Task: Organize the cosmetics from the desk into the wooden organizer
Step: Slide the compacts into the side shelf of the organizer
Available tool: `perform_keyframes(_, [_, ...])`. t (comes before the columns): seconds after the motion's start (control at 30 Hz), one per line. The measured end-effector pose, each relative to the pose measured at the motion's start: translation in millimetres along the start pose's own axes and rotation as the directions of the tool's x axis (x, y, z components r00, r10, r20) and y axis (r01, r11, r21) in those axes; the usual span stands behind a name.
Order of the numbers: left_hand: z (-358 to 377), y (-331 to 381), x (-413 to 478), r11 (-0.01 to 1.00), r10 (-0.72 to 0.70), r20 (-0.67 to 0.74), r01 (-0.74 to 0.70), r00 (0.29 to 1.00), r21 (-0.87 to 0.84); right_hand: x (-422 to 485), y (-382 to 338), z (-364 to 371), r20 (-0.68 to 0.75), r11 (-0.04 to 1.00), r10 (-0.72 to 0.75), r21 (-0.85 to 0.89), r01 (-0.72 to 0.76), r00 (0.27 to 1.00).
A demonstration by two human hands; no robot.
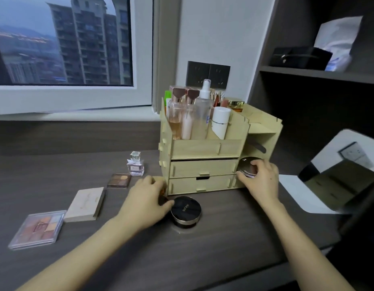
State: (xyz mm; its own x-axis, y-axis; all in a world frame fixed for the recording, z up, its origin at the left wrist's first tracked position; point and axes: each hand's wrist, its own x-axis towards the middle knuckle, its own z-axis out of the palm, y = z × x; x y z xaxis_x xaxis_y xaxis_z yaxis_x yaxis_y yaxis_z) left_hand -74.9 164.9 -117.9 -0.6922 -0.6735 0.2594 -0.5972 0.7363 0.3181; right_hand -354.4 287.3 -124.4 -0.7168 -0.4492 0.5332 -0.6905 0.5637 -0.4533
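Two risks are judged: the wooden organizer [237, 131] could be shoved and the tall bottles [188, 120] in its top tray [194, 147] toppled; the round compact [246, 167], clamped in the right grip [262, 178] at the side cubby [256, 147] mouth, could be snagged. Drawers [203, 168] are shut. The left grip [147, 199] is curled by the black compact [186, 211] on the desk [224, 240]; clamping cannot be told.
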Motion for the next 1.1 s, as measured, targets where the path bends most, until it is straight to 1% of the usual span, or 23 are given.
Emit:
perform_keyframes(0.07, [5.3, 10.2, 2.3, 0.999, 0.039, 0.072, -0.038, 0.997, -0.021, 5.4, 1.6, 3.4, 0.022, 0.997, -0.060, -0.036, 0.061, 0.998])
perform_keyframes(0.13, [11.1, 18.0, 5.1, 0.998, 0.054, 0.147, -0.051, 0.988, -0.020, 9.1, 1.6, 4.4, 0.028, 0.996, -0.067, -0.063, 0.068, 0.997])
perform_keyframes(0.2, [17.3, 24.3, 7.8, 0.997, 0.065, 0.212, -0.071, 0.975, 0.023, 10.5, 1.2, 6.0, 0.041, 0.993, -0.067, -0.093, 0.071, 0.997])
perform_keyframes(0.27, [22.5, 29.7, 9.5, 0.990, 0.069, 0.274, -0.100, 0.959, 0.101, 9.8, 1.7, 8.4, 0.089, 0.993, -0.067, -0.088, 0.075, 0.994])
perform_keyframes(0.33, [26.2, 33.1, 10.5, 0.981, 0.063, 0.323, -0.119, 0.944, 0.156, 9.4, 5.5, 11.0, 0.179, 0.993, -0.079, -0.075, 0.093, 0.981])
perform_keyframes(0.4, [28.7, 34.5, 12.0, 0.977, 0.066, 0.338, -0.130, 0.939, 0.168, 11.8, 11.3, 10.7, 0.285, 0.985, -0.122, -0.080, 0.150, 0.951])
perform_keyframes(0.47, [29.1, 36.1, 13.2, 0.978, 0.070, 0.341, -0.133, 0.937, 0.162, 18.1, 14.7, 7.0, 0.394, 0.985, -0.155, -0.010, 0.173, 0.906])
perform_keyframes(0.53, [29.1, 38.2, 14.4, 0.978, 0.073, 0.338, -0.133, 0.938, 0.159, 25.1, 18.1, 3.9, 0.452, 0.985, -0.170, 0.041, 0.170, 0.876])
perform_keyframes(0.6, [29.2, 39.9, 14.7, 0.981, 0.080, 0.316, -0.131, 0.945, 0.145, 27.8, 19.3, 3.3, 0.424, 0.980, -0.194, 0.050, 0.191, 0.885])
perform_keyframes(0.63, [29.9, 40.0, 14.8, 0.983, 0.086, 0.299, -0.129, 0.950, 0.128, 25.7, 17.7, 2.8, 0.365, 0.978, -0.201, 0.018, 0.208, 0.909])
perform_keyframes(0.7, [33.0, 37.6, 14.1, 0.988, 0.109, 0.247, -0.132, 0.963, 0.080, 12.1, 9.1, 2.2, 0.151, 0.968, -0.229, -0.065, 0.241, 0.962])
perform_keyframes(0.73, [34.7, 36.4, 13.5, 0.990, 0.122, 0.211, -0.134, 0.970, 0.043, 1.7, 1.7, 0.0, 0.033, 0.965, -0.253, -0.063, 0.255, 0.967])
perform_keyframes(0.77, [36.1, 35.6, 12.6, 0.991, 0.135, 0.171, -0.136, 0.976, -0.008, -11.0, -7.4, -4.3, -0.042, 0.965, -0.264, -0.020, 0.263, 0.964])
perform_keyframes(0.8, [37.3, 35.9, 12.0, 0.988, 0.149, 0.129, -0.141, 0.980, -0.069, -25.4, -17.4, -9.5, -0.012, 0.967, -0.244, 0.067, 0.244, 0.970])
perform_keyframes(0.83, [37.6, 37.1, 11.7, 0.979, 0.172, 0.080, -0.161, 0.982, -0.128, -39.3, -28.1, -14.1, 0.127, 0.966, -0.188, 0.202, 0.160, 0.974])
perform_keyframes(0.87, [37.1, 39.7, 11.8, 0.965, 0.203, 0.026, -0.195, 0.979, -0.174, -51.6, -37.4, -17.0, 0.335, 0.935, -0.129, 0.353, 0.002, 0.933])
perform_keyframes(0.9, [35.9, 43.4, 12.4, 0.949, 0.240, -0.029, -0.240, 0.970, -0.205, -62.0, -44.1, -19.2, 0.526, 0.857, -0.101, 0.478, -0.195, 0.844])
perform_keyframes(0.93, [34.6, 48.1, 13.7, 0.933, 0.273, -0.075, -0.283, 0.959, -0.222, -69.0, -47.5, -21.6, 0.643, 0.756, -0.107, 0.549, -0.358, 0.759])
perform_keyframes(0.97, [33.2, 53.3, 15.6, 0.919, 0.297, -0.111, -0.315, 0.949, -0.236, -72.6, -48.5, -24.9, 0.685, 0.668, -0.126, 0.593, -0.449, 0.718])
perform_keyframes(1.0, [32.3, 58.5, 17.6, 0.906, 0.315, -0.138, -0.341, 0.939, -0.250, -73.0, -48.2, -28.3, 0.682, 0.591, -0.126, 0.635, -0.498, 0.720])
perform_keyframes(1.07, [31.3, 70.0, 21.6, 0.876, 0.355, -0.166, -0.390, 0.920, -0.283, -68.5, -45.1, -37.4, 0.646, 0.447, -0.061, 0.699, -0.558, 0.761])
perform_keyframes(1.1, [30.2, 75.3, 23.2, 0.865, 0.374, -0.164, -0.407, 0.913, -0.293, -64.4, -42.7, -41.6, 0.620, 0.386, 0.009, 0.721, -0.575, 0.784])
